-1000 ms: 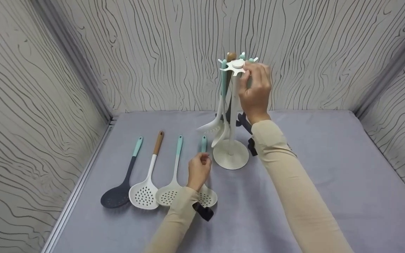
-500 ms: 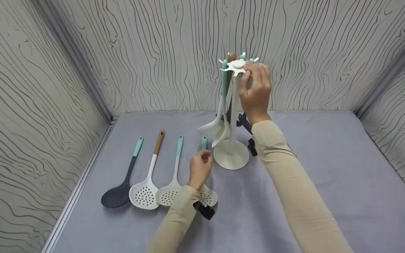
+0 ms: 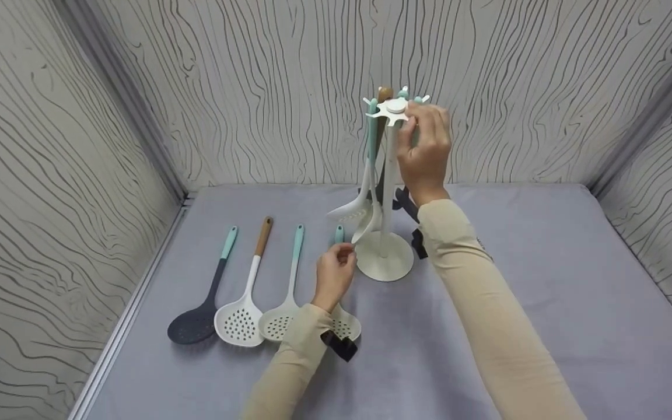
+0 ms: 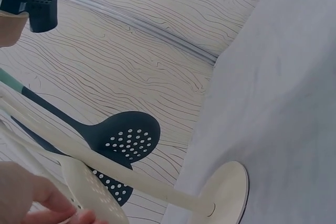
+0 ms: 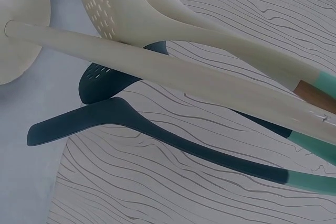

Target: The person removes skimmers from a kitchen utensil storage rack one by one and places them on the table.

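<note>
- Your right hand (image 3: pixel 425 149) has thumb and fingers curled onto the hook ring of the utensil stand (image 3: pixel 390 169).
- Your left hand (image 3: pixel 334 274), left of the stand's pole, has bent fingers close to the cream skimmer (image 4: pixel 86 187) hanging there; I can't tell whether they pinch it.
- Four loose skimmers (image 3: pixel 240 324) lie in a row left of the stand.
- You seem to be steadying the stand and settling that hanging skimmer.
- The next move probably calls for a firm top hold and a gentle left-hand touch, avoiding any swing.
</note>
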A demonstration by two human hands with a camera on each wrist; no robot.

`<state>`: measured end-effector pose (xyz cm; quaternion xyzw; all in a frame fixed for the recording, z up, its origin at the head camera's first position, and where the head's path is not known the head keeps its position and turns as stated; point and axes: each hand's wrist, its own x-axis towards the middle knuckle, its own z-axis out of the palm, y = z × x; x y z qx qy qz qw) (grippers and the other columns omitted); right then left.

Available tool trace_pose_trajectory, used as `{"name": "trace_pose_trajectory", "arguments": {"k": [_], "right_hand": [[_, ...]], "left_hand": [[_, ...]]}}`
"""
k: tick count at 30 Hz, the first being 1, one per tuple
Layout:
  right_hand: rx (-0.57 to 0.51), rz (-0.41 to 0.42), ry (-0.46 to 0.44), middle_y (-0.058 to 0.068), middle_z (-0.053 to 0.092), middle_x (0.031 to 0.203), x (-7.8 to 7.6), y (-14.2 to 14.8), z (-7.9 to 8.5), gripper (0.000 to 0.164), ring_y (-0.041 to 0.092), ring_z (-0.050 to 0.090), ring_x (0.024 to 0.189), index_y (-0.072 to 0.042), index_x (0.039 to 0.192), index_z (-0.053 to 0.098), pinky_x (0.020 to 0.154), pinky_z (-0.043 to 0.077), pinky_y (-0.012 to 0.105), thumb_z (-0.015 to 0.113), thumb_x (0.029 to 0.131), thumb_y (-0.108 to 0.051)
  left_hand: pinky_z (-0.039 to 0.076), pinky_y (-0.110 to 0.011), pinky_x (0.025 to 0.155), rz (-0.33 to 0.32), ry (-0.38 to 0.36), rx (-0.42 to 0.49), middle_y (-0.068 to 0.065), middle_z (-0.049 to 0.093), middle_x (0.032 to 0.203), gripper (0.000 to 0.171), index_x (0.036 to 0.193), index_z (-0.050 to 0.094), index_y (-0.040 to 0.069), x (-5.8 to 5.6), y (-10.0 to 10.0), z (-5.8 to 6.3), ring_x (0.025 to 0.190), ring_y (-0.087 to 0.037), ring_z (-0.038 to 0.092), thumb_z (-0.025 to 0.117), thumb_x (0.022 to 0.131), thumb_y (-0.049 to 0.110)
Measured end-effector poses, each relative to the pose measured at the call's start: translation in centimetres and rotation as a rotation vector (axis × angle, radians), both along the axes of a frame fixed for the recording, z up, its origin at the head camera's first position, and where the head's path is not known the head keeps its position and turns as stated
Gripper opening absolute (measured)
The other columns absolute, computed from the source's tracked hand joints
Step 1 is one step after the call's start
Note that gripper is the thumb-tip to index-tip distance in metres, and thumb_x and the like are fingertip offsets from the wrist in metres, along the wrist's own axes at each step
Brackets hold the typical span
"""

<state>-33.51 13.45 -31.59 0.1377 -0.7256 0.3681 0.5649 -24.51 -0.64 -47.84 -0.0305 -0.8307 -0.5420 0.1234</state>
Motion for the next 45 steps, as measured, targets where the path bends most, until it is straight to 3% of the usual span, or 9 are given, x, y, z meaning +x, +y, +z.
{"name": "trace_pose_trajectory", "arguments": {"k": [11, 27, 45], "right_hand": [[-0.007, 0.011, 0.017, 0.018, 0.069, 0.103, -0.1, 0.0, 0.1, 0.019, 0.03, 0.059, 0.104, 0.004, 0.097, 0.064, 0.1, 0.052, 0.032, 0.047, 0.092, -0.001], [-0.012, 0.007, 0.009, 0.018, 0.069, 0.103, -0.1, 0.1, 0.1, 0.018, 0.03, 0.059, 0.103, 0.004, 0.096, 0.064, 0.101, 0.051, 0.031, 0.047, 0.091, -0.002], [0.001, -0.003, 0.013, 0.018, 0.069, 0.104, 0.0, 0.0, -0.1, 0.019, 0.029, 0.059, 0.104, 0.003, 0.098, 0.064, 0.101, 0.051, 0.032, 0.047, 0.092, -0.002]], "left_hand": [[0.06, -0.031, 0.08, -0.053, 0.079, 0.017, -0.018, 0.072, 0.098, 0.018, 0.103, 0.067, -0.005, -0.5, 0.3, 0.4, 0.09, -0.026, 0.07, 0.056, 0.091, 0.001], [0.059, -0.033, 0.089, -0.083, 0.058, 0.047, -0.02, 0.07, 0.105, 0.021, 0.108, 0.065, -0.007, -0.5, 0.8, 1.5, 0.1, -0.029, 0.069, 0.054, 0.093, 0.002], [0.059, -0.031, 0.09, -0.093, 0.096, 0.081, -0.021, 0.071, 0.106, 0.021, 0.108, 0.065, -0.006, -1.2, 1.0, 2.2, 0.101, -0.028, 0.069, 0.053, 0.093, 0.003]]}}
